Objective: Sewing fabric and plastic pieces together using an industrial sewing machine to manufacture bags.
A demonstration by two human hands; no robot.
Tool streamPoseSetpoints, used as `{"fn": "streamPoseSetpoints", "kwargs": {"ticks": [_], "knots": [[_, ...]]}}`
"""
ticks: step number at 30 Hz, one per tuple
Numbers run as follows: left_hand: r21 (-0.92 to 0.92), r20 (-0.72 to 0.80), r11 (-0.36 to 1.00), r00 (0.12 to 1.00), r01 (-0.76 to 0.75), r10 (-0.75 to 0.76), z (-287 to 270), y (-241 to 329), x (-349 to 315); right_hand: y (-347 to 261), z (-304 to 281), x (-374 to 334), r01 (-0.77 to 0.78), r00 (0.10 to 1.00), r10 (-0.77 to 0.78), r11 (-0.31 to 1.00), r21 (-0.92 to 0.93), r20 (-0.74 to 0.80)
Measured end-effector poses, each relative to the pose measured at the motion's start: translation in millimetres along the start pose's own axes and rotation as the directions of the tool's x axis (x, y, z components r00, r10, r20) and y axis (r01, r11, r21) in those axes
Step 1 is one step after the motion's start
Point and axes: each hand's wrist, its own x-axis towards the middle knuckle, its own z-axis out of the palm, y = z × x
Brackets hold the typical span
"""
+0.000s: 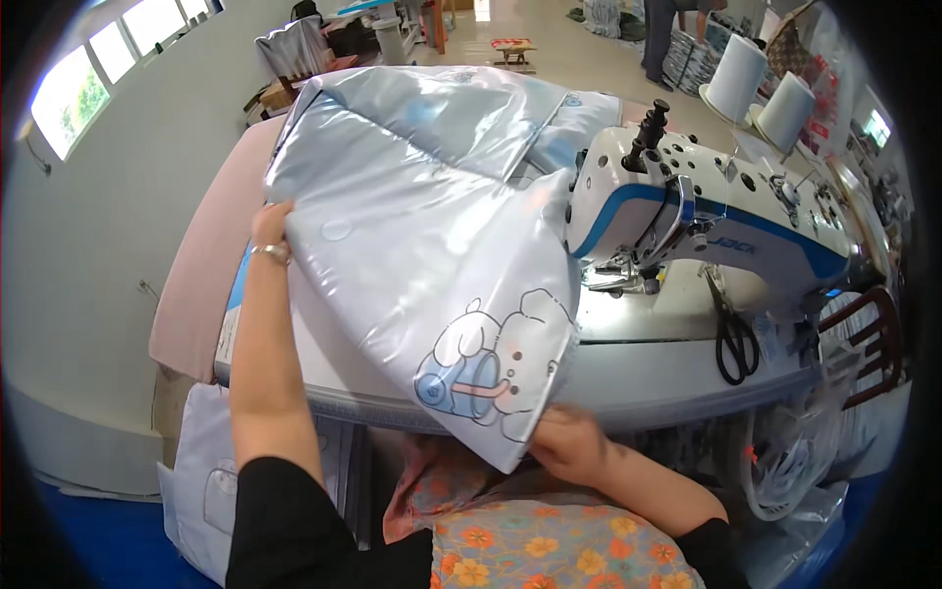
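A large shiny silvery-white sheet (pixel 412 245) of coated fabric, printed with cartoon animals, spreads across the sewing table and hangs toward me in a pointed corner. At its left edge my left hand (pixel 273 226) is closed on the material, its fingers partly hidden behind it. By the lower right corner my right hand (pixel 574 447), slightly blurred, grips the edge close to my lap. The sheet's right side touches the head of a white and blue sewing machine (pixel 638 196). Part of the material lies folded over at the back.
Black scissors (pixel 734 339) lie on the machine bed's right. Two white thread cones (pixel 736 79) stand behind the machine. Pink material (pixel 216 265) covers the table's left side. Clear plastic bags (pixel 795 461) hang at lower right. Another person (pixel 662 39) stands in the far background.
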Motion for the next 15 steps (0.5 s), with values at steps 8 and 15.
{"fn": "streamPoseSetpoints", "kwargs": {"ticks": [8, 15], "knots": [[-0.243, -0.412, 0.898, 0.877, -0.366, 0.247, -93, 59, -223, -10, -50, -22, -0.079, 0.990, 0.067, 0.993, 0.090, 0.127], [-0.257, -0.635, 0.868, 0.751, -0.425, 0.179, -159, -12, -352, -31, -19, -76, -0.324, 0.945, 0.326, 0.930, 0.173, 0.015]]}}
